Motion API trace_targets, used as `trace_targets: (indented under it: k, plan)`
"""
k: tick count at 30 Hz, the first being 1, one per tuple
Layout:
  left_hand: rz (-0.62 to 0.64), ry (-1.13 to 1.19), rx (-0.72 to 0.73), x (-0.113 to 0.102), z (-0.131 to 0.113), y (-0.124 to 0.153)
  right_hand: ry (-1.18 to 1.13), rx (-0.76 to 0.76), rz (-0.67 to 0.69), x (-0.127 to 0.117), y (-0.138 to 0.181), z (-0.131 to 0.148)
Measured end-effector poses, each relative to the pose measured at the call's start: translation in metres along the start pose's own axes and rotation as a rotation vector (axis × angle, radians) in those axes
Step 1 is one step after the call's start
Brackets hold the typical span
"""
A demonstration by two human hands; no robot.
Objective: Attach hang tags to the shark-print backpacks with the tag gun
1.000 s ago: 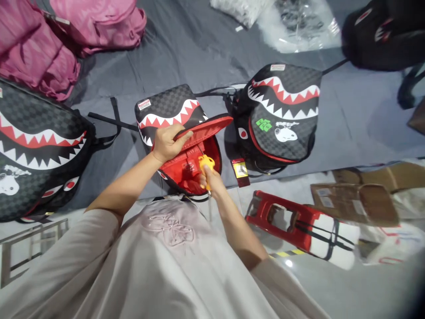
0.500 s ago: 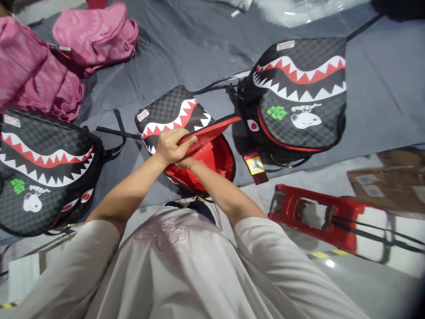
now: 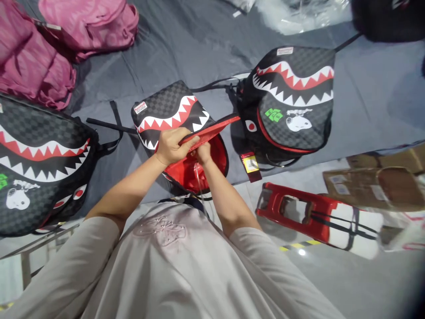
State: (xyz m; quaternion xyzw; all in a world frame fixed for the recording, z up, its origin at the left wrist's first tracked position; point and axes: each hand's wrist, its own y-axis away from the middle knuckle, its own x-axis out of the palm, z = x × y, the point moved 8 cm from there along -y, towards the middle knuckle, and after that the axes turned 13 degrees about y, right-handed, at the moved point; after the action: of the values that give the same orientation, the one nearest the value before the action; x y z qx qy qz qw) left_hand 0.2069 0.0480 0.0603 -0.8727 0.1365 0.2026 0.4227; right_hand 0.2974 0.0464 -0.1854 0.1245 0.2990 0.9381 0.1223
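A dark checkered backpack (image 3: 169,99) with a printed shark mouth stands in front of me, its top unzipped and its red lining (image 3: 186,173) showing. The edge of its lifted flap (image 3: 215,128) is gripped by my left hand (image 3: 175,145), thumb on the red inner side. My right hand (image 3: 203,153) is in the opening, just under that flap, with its fingers closed and partly hidden. A thin pale cord (image 3: 199,175) runs down from these fingers across the lining toward the near rim.
Similar shark-mouth backpacks lie to the left (image 3: 43,164) and right (image 3: 292,102) on the grey cloth (image 3: 212,53). Pink bags (image 3: 89,26) sit at the back left, clear plastic (image 3: 302,15) at the back. A red cart (image 3: 299,212) and cardboard (image 3: 365,186) are on the floor at right.
My right hand has moved up and right inside the backpack, and a pale cord now shows below it. My left hand keeps its grip on the flap. The view has shifted slightly.
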Motion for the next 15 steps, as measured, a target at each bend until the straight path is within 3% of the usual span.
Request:
trace_targets:
  k: [3, 8, 15]
  plan:
    - [0.013, 0.003, -0.028, -0.001, 0.006, 0.001, 0.015, -0.035, -0.089, -0.024, 0.009, -0.002]
    - [-0.004, 0.030, -0.031, -0.002, 0.012, 0.001, 0.192, -0.113, 0.043, -0.016, 0.037, -0.014]
    - [0.039, 0.007, -0.127, 0.001, 0.021, 0.003, 0.249, -0.151, -0.212, -0.065, 0.043, -0.001]
